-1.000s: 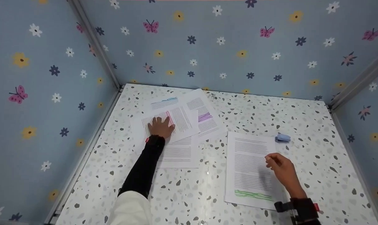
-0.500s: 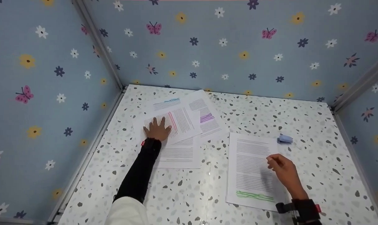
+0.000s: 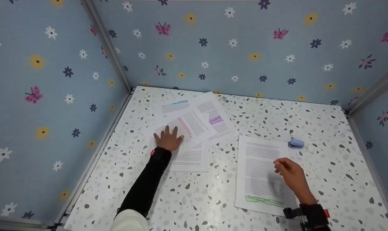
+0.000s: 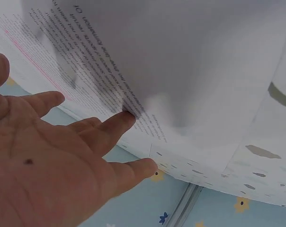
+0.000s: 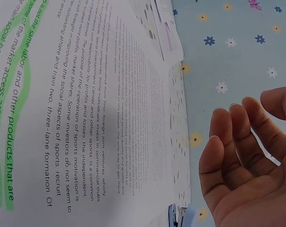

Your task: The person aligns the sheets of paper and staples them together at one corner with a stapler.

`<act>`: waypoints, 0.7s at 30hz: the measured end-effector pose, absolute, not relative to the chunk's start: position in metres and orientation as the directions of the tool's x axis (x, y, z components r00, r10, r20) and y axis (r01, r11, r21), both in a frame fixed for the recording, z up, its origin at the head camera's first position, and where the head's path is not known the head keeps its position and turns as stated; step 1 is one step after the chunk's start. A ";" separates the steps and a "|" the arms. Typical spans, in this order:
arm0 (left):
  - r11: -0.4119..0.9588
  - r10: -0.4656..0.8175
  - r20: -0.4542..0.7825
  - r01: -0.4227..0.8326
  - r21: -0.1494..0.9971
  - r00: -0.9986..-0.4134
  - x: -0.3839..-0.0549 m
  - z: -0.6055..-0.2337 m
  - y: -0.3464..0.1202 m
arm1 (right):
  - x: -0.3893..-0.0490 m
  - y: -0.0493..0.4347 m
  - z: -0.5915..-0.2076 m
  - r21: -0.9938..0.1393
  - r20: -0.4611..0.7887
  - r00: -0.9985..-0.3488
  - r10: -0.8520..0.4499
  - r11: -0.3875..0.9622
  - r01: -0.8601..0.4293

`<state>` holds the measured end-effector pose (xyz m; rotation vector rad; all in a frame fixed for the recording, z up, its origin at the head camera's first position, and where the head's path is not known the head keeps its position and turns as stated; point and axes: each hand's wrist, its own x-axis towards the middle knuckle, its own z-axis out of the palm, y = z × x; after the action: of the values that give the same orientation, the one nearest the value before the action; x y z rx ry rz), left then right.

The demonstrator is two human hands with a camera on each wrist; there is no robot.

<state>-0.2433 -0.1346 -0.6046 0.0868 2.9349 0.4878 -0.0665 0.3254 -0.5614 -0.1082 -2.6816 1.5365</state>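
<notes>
My left hand (image 3: 169, 140), fingers spread, touches a printed sheet with a pink highlighted line (image 3: 194, 123) on the left of the table. Under and around that sheet lie others: one with blue highlighting (image 3: 175, 106), one with purple highlighting (image 3: 217, 120), and a plain printed one (image 3: 189, 160). My right hand (image 3: 290, 173) hovers over the right edge of a paper stack with green highlighting (image 3: 263, 173); its fingers are loosely curled with nothing between them. In the right wrist view the green-marked text (image 5: 20, 94) fills the left side. A small light-blue stapler (image 3: 296, 143) lies beyond the stack's upper right corner.
The speckled white table (image 3: 194, 199) is bounded by blue flowered panels (image 3: 232, 51) at the back and sides. Metal frame posts (image 3: 107, 45) stand at the corners. Bare tabletop separates the two groups of paper.
The left hand has drawn slightly back toward me on the pink-marked sheet, its fingers spreading wider. The right hand stays nearly still. The head view has shifted a little.
</notes>
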 end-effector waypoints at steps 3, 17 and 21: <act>0.946 0.082 -0.113 0.041 0.322 -0.990 -0.238 -0.601 -0.131 | -0.067 0.327 -0.560 -0.862 0.011 -0.996 0.089 0.505 0.035; 0.942 0.200 -0.066 0.173 0.289 -0.978 -0.198 -0.583 -0.100 | -0.067 0.326 -0.562 -0.865 0.016 -0.997 0.073 0.502 0.023; 0.941 0.238 -0.054 0.216 0.262 -0.970 -0.185 -0.583 -0.087 | -0.067 0.323 -0.562 -0.870 0.009 -0.998 0.065 0.493 0.024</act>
<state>-0.1847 -0.0867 -0.5826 0.3528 3.0111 0.3915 -0.0675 0.3233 -0.5618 -0.0805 -2.6787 1.5596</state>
